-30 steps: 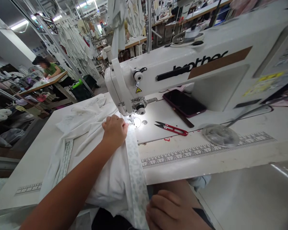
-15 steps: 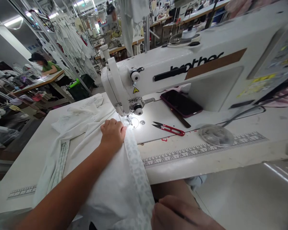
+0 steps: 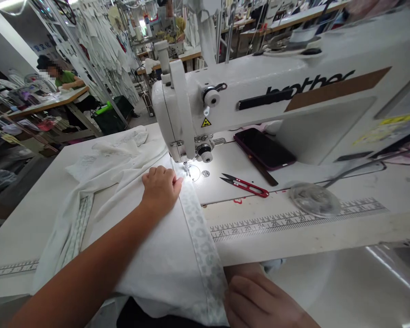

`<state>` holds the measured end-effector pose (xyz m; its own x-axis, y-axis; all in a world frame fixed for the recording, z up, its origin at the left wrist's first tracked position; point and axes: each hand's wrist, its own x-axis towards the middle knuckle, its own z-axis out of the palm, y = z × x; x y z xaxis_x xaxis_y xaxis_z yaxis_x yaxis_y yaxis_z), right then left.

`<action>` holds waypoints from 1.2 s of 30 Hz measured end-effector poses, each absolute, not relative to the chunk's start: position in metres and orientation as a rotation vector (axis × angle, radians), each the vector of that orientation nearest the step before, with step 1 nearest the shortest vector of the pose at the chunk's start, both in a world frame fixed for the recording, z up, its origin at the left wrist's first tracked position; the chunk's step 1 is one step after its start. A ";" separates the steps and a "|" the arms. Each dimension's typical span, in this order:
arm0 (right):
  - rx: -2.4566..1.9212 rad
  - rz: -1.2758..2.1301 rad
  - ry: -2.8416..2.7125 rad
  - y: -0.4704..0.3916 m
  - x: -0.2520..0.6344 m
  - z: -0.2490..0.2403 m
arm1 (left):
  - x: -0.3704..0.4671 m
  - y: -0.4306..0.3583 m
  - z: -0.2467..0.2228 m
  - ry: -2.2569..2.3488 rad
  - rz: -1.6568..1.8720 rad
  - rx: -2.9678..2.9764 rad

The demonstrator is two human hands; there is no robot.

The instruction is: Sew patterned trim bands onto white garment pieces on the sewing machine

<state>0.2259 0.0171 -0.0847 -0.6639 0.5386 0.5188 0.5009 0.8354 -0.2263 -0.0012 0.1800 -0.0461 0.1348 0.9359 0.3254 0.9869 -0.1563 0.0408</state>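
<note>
White cloth point(image 3: 157, 259) with a pale green spotted band point(image 3: 200, 232) along its right edge lies across the sewing table and hangs over the front. Its far end runs under the lit presser foot point(image 3: 187, 170) of a white sewing machine point(image 3: 218, 105). My left hand point(image 3: 160, 187) rests just left of and in front of the foot, fingers curled and thumb against the band. At the lower right, my right hand point(image 3: 256, 300) is closed on the band's near end, below the table edge; its fingertips are partly hidden.
Red thread snips point(image 3: 248, 186) lie right of the needle plate. Behind them are a dark phone point(image 3: 263, 148) and a brown-handled tool point(image 3: 264, 172). A clear round case point(image 3: 314, 200) sits by a printed ruler point(image 3: 246, 230). A co-worker point(image 3: 59, 75) sits far left.
The view has shifted, so the machine appears further right. My right hand has straightened the band's near end, and the cloth by it looks flatter. My left hand stays near the foot.
</note>
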 end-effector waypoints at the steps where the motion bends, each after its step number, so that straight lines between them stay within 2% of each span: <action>1: -0.741 0.070 -2.401 0.019 0.225 -0.088 | -0.001 0.181 -0.047 -1.908 -0.414 -2.219; 17: -0.648 0.026 -2.319 0.051 0.209 -0.078 | -0.015 0.226 -0.049 -1.764 -0.398 -2.175; 20: -0.662 0.035 -2.304 0.051 0.207 -0.076 | -0.011 0.203 -0.038 -1.713 -0.424 -2.262; 24: -0.655 0.064 -2.324 0.052 0.207 -0.067 | 0.000 0.142 -0.024 -1.536 -0.575 -2.693; 28: -0.693 0.087 -2.351 0.054 0.207 -0.058 | 0.008 0.095 -0.027 -1.372 -0.594 -2.918; 36: -0.678 0.115 -2.400 0.063 0.208 -0.065 | -0.001 0.112 -0.037 -1.331 -0.505 -2.882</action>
<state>0.2085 0.0633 -0.0648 -0.6660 0.4977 0.5556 0.4423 0.8633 -0.2432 -0.0014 0.1117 -0.0369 0.6082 0.7528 0.2516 0.7300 -0.6550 0.1951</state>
